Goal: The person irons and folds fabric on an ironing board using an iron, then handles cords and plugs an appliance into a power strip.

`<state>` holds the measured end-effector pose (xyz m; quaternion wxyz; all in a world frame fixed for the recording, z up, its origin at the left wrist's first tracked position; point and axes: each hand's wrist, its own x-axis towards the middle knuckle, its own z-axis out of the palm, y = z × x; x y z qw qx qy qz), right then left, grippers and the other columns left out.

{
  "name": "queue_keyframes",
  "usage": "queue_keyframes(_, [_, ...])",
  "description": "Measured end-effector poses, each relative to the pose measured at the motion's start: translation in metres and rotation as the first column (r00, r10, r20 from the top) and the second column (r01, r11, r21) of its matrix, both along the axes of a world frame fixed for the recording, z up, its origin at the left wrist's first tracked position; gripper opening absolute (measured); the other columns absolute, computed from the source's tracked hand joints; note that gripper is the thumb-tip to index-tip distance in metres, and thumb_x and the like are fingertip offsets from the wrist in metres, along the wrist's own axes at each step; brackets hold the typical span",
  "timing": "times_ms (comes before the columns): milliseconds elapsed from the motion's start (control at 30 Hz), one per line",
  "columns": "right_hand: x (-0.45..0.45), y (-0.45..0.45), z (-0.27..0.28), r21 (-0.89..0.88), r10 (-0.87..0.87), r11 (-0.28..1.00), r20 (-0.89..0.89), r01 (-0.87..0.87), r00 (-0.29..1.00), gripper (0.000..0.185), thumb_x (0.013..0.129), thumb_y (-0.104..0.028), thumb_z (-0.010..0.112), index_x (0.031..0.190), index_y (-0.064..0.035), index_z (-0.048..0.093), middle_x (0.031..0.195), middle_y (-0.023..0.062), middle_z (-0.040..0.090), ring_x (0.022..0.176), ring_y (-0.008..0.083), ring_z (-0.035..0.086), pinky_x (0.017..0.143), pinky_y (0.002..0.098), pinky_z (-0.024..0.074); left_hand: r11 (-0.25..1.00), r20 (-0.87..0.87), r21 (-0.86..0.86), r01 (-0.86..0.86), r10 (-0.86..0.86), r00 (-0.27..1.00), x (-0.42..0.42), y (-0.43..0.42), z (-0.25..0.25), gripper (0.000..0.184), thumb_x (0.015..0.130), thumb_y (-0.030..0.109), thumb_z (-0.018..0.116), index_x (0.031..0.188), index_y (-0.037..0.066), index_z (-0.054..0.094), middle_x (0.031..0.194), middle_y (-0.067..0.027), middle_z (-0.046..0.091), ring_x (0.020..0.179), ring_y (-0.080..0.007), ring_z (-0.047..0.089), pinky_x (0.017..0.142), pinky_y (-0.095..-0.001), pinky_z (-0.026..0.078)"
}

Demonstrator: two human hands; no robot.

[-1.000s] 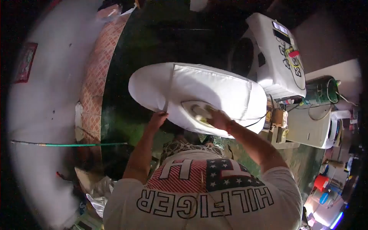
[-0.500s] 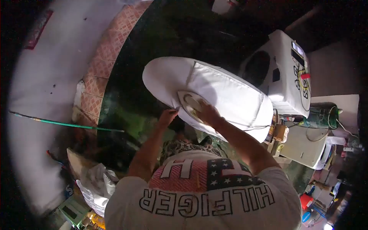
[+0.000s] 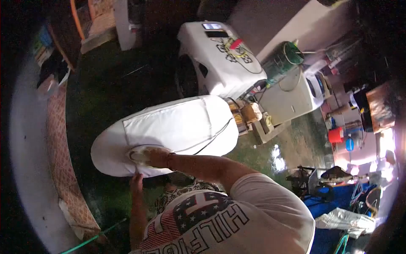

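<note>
White bd (image 3: 108, 149) on dk grn floor (image 3: 105, 91); R hand (image 3: 158, 158) fingers wrap iron (image 3: 138, 156), L hand (image 3: 136, 183) fingers pinch cloth (image 3: 169, 125). Shirt (image 3: 241, 216): "HILFIGE".

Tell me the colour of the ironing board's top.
The ironing board has a white top, as the head view, the only one, shows.

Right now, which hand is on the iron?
The right hand holds the iron; the left hand is at the near edge of the white board.

white ironing board (image 3: 173, 122), seemingly cream iron (image 3: 138, 156)
</note>
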<state>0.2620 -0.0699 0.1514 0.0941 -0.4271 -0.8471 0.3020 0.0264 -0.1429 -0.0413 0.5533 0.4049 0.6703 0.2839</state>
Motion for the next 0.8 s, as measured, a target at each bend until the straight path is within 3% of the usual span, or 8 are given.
queue_keyframes(67, [0.015,0.0,-0.045,-0.031,0.019,0.999,-0.163,-0.025,0.986,0.039,0.087,-0.03,0.049,0.115,-0.0023,0.052,0.114,0.0166,0.054,0.109,0.0292,0.049,0.096,0.0383,0.0363,0.994,-0.04,0.11,-0.014,0.019,0.999,0.0,0.001,0.013,0.027,0.081,0.028,0.063,0.083,0.001,0.064,0.071,-0.0017,0.058,0.063,-0.0111,0.048,0.061,-0.0293,0.039])
queue_keyframes(133, [0.057,-0.01,0.074,-0.37,-0.098,0.925,-0.006,0.089,0.995,0.037,0.091,-0.017,0.046,0.125,-0.0023,0.044,0.125,0.0126,0.049,0.115,0.0242,0.046,0.104,0.0328,0.0299,0.994,-0.146,0.104,-0.014,0.029,0.989,-0.004,0.006,0.0,0.025,0.082,0.025,0.063,0.084,0.001,0.064,0.071,-0.0032,0.058,0.062,-0.0126,0.049,0.063,-0.0308,0.04])
queue_keyframes(267, [0.136,-0.03,0.033,-0.382,-0.145,0.899,0.203,0.215,0.968,0.056,0.081,-0.032,0.059,0.131,-0.0168,0.039,0.127,0.0166,0.046,0.113,0.0326,0.048,0.096,0.0406,0.0388,0.998,-0.051,0.063,0.025,-0.021,0.998,-0.027,0.009,-0.045,0.023,0.083,0.026,0.062,0.083,0.003,0.063,0.064,-0.0023,0.054,0.056,-0.0126,0.048,0.057,-0.0311,0.04])
queue_keyframes(367, [0.149,-0.029,0.011,-0.155,-0.073,0.984,0.101,0.088,0.992,0.06,0.077,-0.042,0.06,0.125,-0.0093,0.044,0.091,0.0223,0.061,0.083,0.039,0.059,0.077,0.0451,0.0474,0.98,-0.154,-0.131,0.15,-0.169,0.973,-0.005,0.022,0.051,0.024,0.084,0.029,0.06,0.081,0.005,0.061,0.057,0.0011,0.047,0.047,-0.0098,0.04,0.046,-0.0291,0.034])
queue_keyframes(500, [0.091,-0.001,-0.034,0.078,0.019,0.997,-0.348,0.009,0.937,0.051,0.075,-0.035,0.062,0.116,-0.0068,0.05,0.096,0.0196,0.061,0.089,0.0371,0.059,0.079,0.0454,0.0458,0.972,-0.02,-0.225,0.069,-0.075,0.997,-0.01,0.027,0.027,0.025,0.084,0.029,0.06,0.079,0.005,0.059,0.053,0.0025,0.041,0.043,-0.0078,0.035,0.041,-0.028,0.028])
queue_keyframes(567, [0.057,0.007,-0.031,-0.092,-0.041,0.996,-0.282,0.016,0.958,0.05,0.074,-0.035,0.062,0.113,-0.0051,0.052,0.103,0.0195,0.059,0.094,0.0364,0.057,0.081,0.0449,0.0452,0.964,0.077,-0.251,0.091,-0.074,0.994,-0.021,0.031,0.011,0.024,0.084,0.028,0.06,0.08,0.004,0.059,0.052,0.002,0.04,0.042,-0.0084,0.035,0.041,-0.0285,0.029])
queue_keyframes(667, [0.038,0.009,-0.012,-0.206,-0.041,0.978,-0.066,0.027,0.997,0.045,0.079,-0.032,0.057,0.114,-0.0047,0.052,0.111,0.018,0.056,0.101,0.0337,0.055,0.087,0.0415,0.0425,0.978,-0.248,-0.208,0.0,-0.053,0.967,0.013,0.032,0.064,0.022,0.085,0.026,0.059,0.08,0.004,0.06,0.051,0.0016,0.039,0.041,-0.0086,0.034,0.039,-0.028,0.029])
queue_keyframes(800, [0.085,-0.017,0.056,-0.126,0.085,0.99,0.145,-0.067,0.986,0.033,0.09,-0.025,0.045,0.117,-0.0076,0.052,0.118,0.0139,0.055,0.108,0.0275,0.052,0.097,0.0348,0.0379,0.965,-0.088,-0.221,0.144,-0.167,0.982,-0.013,0.034,0.03,0.02,0.088,0.024,0.055,0.083,0.005,0.059,0.051,0.0016,0.039,0.04,-0.0083,0.032,0.04,-0.0276,0.028])
